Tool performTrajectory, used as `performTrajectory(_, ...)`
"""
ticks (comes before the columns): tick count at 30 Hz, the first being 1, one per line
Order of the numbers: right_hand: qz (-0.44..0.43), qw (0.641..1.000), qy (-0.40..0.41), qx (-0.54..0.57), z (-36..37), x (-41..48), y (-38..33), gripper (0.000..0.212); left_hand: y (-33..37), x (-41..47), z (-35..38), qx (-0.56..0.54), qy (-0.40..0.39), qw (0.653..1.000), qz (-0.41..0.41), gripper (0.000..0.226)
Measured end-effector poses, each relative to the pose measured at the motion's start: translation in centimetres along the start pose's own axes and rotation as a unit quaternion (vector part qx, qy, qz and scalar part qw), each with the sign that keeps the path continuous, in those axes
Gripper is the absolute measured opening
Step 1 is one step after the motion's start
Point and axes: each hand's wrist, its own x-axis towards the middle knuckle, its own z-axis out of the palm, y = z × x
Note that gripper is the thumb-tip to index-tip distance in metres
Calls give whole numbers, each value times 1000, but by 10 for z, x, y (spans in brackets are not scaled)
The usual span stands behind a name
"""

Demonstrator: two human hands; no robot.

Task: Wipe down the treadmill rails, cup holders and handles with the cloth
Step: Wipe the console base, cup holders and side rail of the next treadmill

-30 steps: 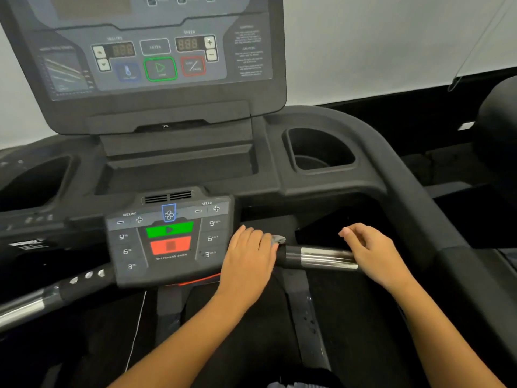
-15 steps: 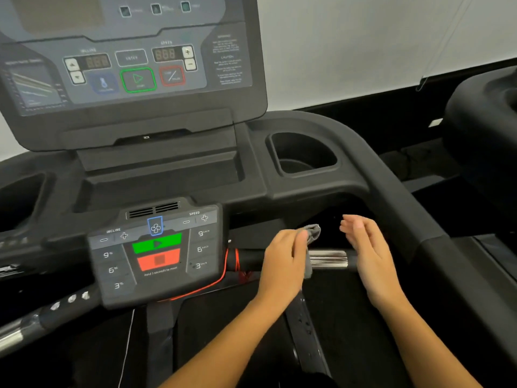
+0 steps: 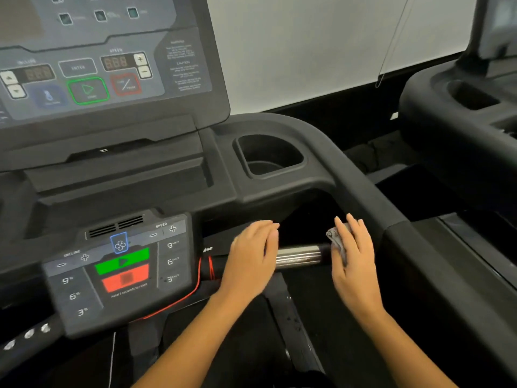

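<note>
Two hands flank the chrome handle [image 3: 298, 256]: right hand [image 3: 353, 254] pinches the cloth [image 3: 337, 242]; wrap it round, slide toward the open, empty left hand [image 3: 251, 257].

the silver handle [image 3: 298, 256] is lying bare between the left hand [image 3: 251, 259] and the right hand [image 3: 354, 261]. behind the handle a dark gap is staying open. the control panel [image 3: 120, 273] is blocking left of the handle, the side rail [image 3: 397, 236] is closing the right.

Place: gym | Evidence: treadmill console [image 3: 92, 77] with speed and incline keys, cup holder [image 3: 270, 156], second machine [image 3: 461, 113] stood alongside, plain wall [image 3: 321, 43] behind
</note>
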Motion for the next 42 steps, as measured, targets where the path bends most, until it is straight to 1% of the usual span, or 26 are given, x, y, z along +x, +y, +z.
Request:
performTrajectory(2, -18, 996, -23, -82, 6, 2, 22, 40, -22, 2, -4, 143, 28, 989, 34, 40)
performTrajectory(3, -29, 994, -33, -104, 11, 1, 26, 42, -31, 2, -6, 188, 28, 981, 31, 41)
performTrajectory(5, -31, 993, -32, -110, 22, 1, 23, 47, -41, 0, -10, 250, 19, 968, 13, 43)
performTrajectory(8, -62, 991, -7, -121, 33, 5, 1, 43, -41, -1, -9, 299, 2, 954, 8, 43)
performTrajectory(10, -109, 987, -26, -112, 44, 2, -18, 40, -39, 1, -9, 283, -6, 959, 1, 44)
performTrajectory(12, -155, 982, -73, -76, 62, -7, -41, 37, -38, 1, -8, 256, -6, 967, -9, 40)
performTrajectory(14, -179, 979, -91, -43, 79, -19, -60, 34, -40, 1, -11, 227, -1, 974, -22, 36)
performTrajectory(16, -202, 974, -91, -52, 84, -23, -63, 35, -41, 1, -15, 203, -3, 978, -36, 30)
performTrajectory(18, -225, 966, -99, -85, 73, -16, -51, 36, -43, 2, -17, 186, -7, 981, -48, 24)
performTrajectory(19, -218, 967, -92, -95, 65, -11, -40, 36, -43, 3, -17, 182, -6, 982, -54, 24)
performTrajectory(22, -154, 982, -18, -109, 40, 2, 0, 35, -41, 3, -15, 175, -5, 982, -70, 30)
performTrajectory(24, -120, 987, -8, -111, 29, 5, 25, 37, -39, 3, -15, 174, -7, 982, -78, 31)
performTrajectory(27, -110, 988, 5, -109, 25, 8, 46, 47, -37, 2, -17, 164, -14, 982, -90, 32)
performTrajectory(30, -103, 991, 34, -77, 31, 8, 48, 56, -36, 1, -20, 127, -16, 986, -108, 32)
performTrajectory(31, -87, 993, 44, -61, 34, 7, 46, 55, -35, 2, -22, 108, -18, 987, -115, 33)
performTrajectory(33, -61, 994, 80, -39, 42, 4, 41, 45, -33, 4, -22, 66, -25, 989, -133, 33)
performTrajectory(35, -66, 992, 102, -25, 54, -3, 28, 37, -30, 3, -24, 15, -24, 987, -155, 30)
performTrajectory(38, -91, 992, 82, 21, 68, -13, 1, 33, -27, 3, -27, -44, -23, 983, -176, 28)
performTrajectory(42, -68, 987, -2, 143, 67, -17, -37, 24, -21, 1, -33, -87, -6, 978, -187, 27)
